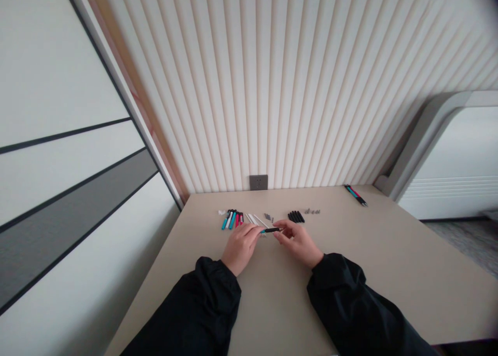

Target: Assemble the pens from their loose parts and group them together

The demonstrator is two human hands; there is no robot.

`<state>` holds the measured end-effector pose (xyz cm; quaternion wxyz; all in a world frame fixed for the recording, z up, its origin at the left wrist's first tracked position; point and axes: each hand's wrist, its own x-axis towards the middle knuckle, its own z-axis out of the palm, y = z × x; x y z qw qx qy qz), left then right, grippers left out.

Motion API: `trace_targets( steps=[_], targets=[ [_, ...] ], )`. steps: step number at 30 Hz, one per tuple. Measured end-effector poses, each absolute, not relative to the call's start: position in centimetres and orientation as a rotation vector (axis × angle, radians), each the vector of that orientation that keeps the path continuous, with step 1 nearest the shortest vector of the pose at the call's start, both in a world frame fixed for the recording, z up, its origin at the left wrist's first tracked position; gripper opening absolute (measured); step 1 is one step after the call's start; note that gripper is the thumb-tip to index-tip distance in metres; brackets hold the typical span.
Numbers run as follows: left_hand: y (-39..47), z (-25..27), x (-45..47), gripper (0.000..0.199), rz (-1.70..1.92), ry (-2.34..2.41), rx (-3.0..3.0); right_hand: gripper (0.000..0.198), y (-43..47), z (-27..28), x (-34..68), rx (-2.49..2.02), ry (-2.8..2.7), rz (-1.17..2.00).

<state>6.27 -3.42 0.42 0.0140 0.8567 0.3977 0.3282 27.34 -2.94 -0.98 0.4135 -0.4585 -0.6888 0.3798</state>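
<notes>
While both forearms in black sleeves [350, 288] reached forward over the tabletop [280, 304], the two hands met around one pen [270, 230] near the middle of it. The left hand [240, 246] pinched the pen's blue end, its fingers bent over and hiding part of the barrel. The right hand [299, 242] had thumb and forefinger closed about the opposite end, just past the black section; the exact contact at the tip was too small to make out. The pen lay nearly level between them, held just above the surface.

Beyond the left hand stood a row of coloured barrels [232, 219], blue, white and pinkish red with dark upper ends, lying side by side, with small clear pieces [221, 212] at their left. Thin white rods [261, 221] and a few small grey parts [267, 216] lay behind the pen. Past the right hand were short black tubes [296, 217] in a line, then a scatter of greyish pieces [312, 211]. Well apart, near the far right edge, two pens [355, 195] rested together.
</notes>
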Motion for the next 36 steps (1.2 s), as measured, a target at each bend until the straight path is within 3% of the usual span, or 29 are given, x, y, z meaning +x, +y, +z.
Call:
trace_targets(
  steps=[5, 12, 16, 20, 27, 36],
  targets=[
    [-3.5, 0.6, 6.3, 0.021, 1.025, 1.227, 2.689, 0.031, -3.0, -1.1, 27.4, -1.203, -1.759, 0.855],
    [-3.6, 1.0, 6.4, 0.021, 0.987, 1.169, 2.791, 0.054, -3.2, -1.1, 27.4, -1.296, -1.804, 0.860],
    [-3.5, 0.9, 6.4, 0.022, 0.977, 1.222, 2.756, 0.030, -3.2, -0.6, 27.5, -1.195, -1.864, 0.756],
    [-3.6, 0.9, 6.3, 0.022, 0.980, 1.228, 2.741, 0.023, -3.2, -0.1, 27.5, -1.180, -1.899, 0.694],
    [-3.8, 1.3, 6.5, 0.022, 0.968, 1.148, 2.824, 0.055, -3.7, -0.3, 27.3, -1.291, -1.896, 0.807],
    [-3.4, 0.8, 6.1, 0.020, 0.985, 1.299, 2.725, 0.038, -3.4, 0.1, 27.6, -1.223, -1.901, 0.581]
  ],
)
